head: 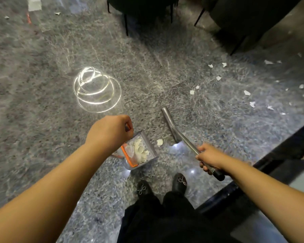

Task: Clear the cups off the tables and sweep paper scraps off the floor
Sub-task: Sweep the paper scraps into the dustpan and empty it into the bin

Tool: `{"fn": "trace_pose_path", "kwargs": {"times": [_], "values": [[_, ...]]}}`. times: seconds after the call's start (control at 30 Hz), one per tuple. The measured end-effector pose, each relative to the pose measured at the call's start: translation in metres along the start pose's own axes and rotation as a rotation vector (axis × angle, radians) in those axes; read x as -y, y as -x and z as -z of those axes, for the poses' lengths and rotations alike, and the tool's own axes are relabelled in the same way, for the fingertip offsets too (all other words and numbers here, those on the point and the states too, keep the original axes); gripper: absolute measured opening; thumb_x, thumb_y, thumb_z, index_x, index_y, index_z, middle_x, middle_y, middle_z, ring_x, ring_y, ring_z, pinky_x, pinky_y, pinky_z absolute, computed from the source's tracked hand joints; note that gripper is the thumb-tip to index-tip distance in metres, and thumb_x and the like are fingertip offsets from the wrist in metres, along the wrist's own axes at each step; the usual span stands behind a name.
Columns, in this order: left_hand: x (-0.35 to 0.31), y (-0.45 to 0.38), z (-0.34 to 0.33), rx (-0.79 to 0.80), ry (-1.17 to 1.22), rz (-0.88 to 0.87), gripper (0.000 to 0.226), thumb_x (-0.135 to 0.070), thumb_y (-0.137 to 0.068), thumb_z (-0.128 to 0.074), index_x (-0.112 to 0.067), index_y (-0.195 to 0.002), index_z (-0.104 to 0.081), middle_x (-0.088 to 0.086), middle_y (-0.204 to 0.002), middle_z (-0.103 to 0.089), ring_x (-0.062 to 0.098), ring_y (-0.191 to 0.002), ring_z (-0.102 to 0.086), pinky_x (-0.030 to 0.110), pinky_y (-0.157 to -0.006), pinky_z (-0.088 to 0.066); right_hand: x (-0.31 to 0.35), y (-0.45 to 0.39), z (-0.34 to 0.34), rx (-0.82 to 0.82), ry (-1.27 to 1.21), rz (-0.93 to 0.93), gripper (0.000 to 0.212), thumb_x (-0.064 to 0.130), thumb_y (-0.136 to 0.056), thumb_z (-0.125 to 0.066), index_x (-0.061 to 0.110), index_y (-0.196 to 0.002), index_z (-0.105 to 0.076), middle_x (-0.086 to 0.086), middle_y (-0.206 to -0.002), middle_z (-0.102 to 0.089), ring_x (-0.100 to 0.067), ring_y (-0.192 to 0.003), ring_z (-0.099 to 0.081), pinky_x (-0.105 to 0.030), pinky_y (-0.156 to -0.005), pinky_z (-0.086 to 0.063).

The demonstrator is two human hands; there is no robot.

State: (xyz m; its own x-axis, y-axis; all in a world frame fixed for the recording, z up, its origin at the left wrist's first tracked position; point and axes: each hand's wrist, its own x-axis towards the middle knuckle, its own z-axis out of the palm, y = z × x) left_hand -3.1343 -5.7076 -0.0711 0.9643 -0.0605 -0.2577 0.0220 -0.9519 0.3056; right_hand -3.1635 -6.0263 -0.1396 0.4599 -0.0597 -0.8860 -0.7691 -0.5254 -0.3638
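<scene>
Bare forearms reach in from the bottom corners, closest to the lens. Landmark: grey dustpan (148, 146) standing on the speckled grey floor (42, 111), just ahead of the person's black shoes (179, 183).

Left of the dustpan: a bright coiled light reflection (96, 89) on the floor. Far beyond it, upper left, one larger white sheet (34, 4) and a few small bits; motion blur there, details unclear.

Over the dustpan's left side: left hand (111, 133), fingers curled tight around what looks like the dustpan's upright handle; only a sliver of orange shows at the knuckles. Dustpan holds a heap of white paper scraps (139, 149); an orange comb edge (128, 156) runs along its near-left rim.

Just right of the dustpan: one loose scrap (159, 142) on the floor, apart from the rim. Next, the broom (175, 128), its metal shaft slanting away to a head on the floor beyond the dustpan. Right hand (210, 157) wraps the shaft near its black end grip.

Farther right and beyond: scattered scraps (247, 92) spread over the floor. Dark chair legs (125, 23) stand far behind the dustpan.
</scene>
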Motion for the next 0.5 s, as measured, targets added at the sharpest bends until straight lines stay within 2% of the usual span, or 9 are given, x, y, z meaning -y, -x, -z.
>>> {"fn": "trace_pose_path", "kwargs": {"times": [0.13, 0.33, 0.5], "values": [[-0.011, -0.006, -0.006, -0.006, -0.035, -0.011, 0.005, -0.037, -0.083, -0.064, -0.033, -0.082, -0.063, -0.012, -0.069, -0.060, 0.016, -0.064, -0.055, 0.025, -0.050, -0.037, -0.010, -0.009, -0.014, 0.010, 0.049, -0.042, 0.013, 0.000, -0.093, -0.043, 0.009, -0.103, -0.043, -0.012, -0.067, -0.047, -0.013, -0.036, -0.042, -0.015, -0.034, -0.034], [-0.011, -0.008, -0.004, -0.026, -0.028, 0.001, 0.005, -0.035, -0.082, -0.065, -0.030, -0.080, -0.064, -0.008, -0.069, -0.063, 0.020, -0.065, -0.060, 0.030, -0.055, -0.051, -0.020, -0.001, -0.053, 0.138, 0.188, -0.035, 0.021, 0.004, -0.092, -0.042, 0.013, -0.110, -0.040, -0.010, -0.074, -0.053, -0.012, -0.040, -0.049, -0.018, -0.035, -0.038], [-0.012, -0.008, -0.007, -0.036, -0.026, -0.019, 0.007, -0.035, -0.082, -0.066, -0.032, -0.078, -0.061, -0.010, -0.065, -0.061, 0.016, -0.060, -0.057, 0.025, -0.050, -0.045, -0.013, 0.010, -0.057, 0.231, 0.168, 0.003, 0.029, 0.006, -0.095, -0.046, 0.011, -0.124, -0.041, -0.008, -0.071, -0.051, -0.009, -0.036, -0.048, -0.017, -0.035, -0.038]]}}
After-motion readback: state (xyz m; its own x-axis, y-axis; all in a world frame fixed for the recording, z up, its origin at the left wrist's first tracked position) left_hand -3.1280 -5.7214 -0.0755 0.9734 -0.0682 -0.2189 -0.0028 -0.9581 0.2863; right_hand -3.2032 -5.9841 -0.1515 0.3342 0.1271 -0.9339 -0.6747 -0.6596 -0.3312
